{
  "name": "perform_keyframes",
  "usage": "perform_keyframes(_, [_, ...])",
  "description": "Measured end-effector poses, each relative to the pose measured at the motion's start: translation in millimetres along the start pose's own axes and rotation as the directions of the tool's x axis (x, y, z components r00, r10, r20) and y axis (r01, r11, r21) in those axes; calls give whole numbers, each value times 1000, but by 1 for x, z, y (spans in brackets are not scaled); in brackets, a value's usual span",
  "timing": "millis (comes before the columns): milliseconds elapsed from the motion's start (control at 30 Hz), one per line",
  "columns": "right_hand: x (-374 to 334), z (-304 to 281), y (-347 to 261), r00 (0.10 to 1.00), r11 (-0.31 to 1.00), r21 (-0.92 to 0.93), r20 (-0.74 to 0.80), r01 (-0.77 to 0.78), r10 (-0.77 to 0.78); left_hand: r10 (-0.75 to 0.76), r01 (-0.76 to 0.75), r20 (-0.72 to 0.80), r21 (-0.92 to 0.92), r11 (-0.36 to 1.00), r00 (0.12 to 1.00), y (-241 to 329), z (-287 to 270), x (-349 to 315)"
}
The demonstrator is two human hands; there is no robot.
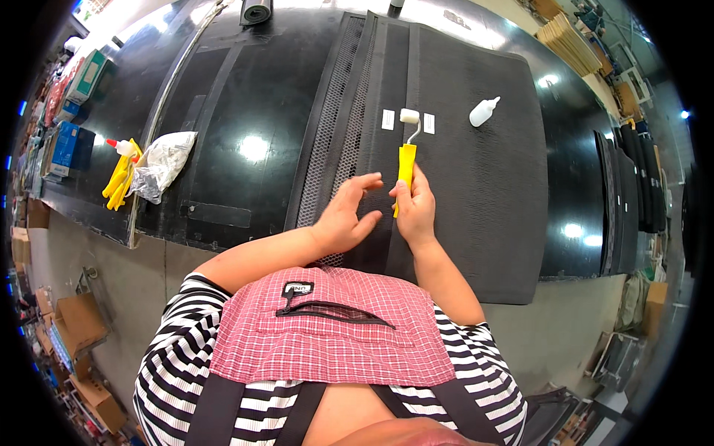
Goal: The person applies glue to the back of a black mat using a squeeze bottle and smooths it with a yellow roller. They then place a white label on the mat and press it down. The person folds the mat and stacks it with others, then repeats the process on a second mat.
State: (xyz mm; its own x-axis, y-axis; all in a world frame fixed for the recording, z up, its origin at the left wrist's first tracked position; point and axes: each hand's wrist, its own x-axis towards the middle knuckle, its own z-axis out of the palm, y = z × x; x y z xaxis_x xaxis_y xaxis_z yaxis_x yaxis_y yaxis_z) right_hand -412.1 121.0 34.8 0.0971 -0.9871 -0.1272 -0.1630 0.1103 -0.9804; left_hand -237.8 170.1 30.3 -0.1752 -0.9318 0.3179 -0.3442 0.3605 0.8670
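Observation:
My right hand [416, 204] is wrapped round the yellow handle of a small paint roller [407, 162]. Its white roller head [409, 116] points away from me, over a black mat [476, 186] and between two small white labels [388, 120]. To the left of the roller, my left hand [348, 213] hovers with fingers apart and nothing in it. Beneath that hand run dark strips of honeycomb mesh [349, 149] along the mat's left side. A white squeeze bottle [484, 111] with a nozzle rests on the mat, right of the roller.
On the black table [245, 178] at left are yellow gloves [119, 182], a red-tipped bottle [121, 147] and a clear plastic bag [165, 163]. Boxes [62, 149] line the far left edge. A dark roll [256, 12] lies at the back. Dark sheets [617, 201] are stacked at right.

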Motion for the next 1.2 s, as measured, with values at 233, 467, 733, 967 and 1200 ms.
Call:
perform_keyframes(233, [27,14,7,997,966,-250,54,61,-49,136,-225,235,413,883,963,-44,-12,-3])
perform_keyframes(467, [46,20,9,997,954,-299,79,-1,25,117,-201,241,363,910,964,-48,-11,0])
perform_keyframes(733, [60,13,-34,986,829,-558,158,41,58,115,-189,232,331,924,966,-48,-15,-1])
perform_keyframes(967, [93,3,-64,933,794,-583,163,-170,320,121,-189,222,319,929,968,-49,-17,0])
perform_keyframes(1200, [76,2,-63,985,955,-273,95,-115,146,116,-173,205,288,942,972,-50,-16,-1])
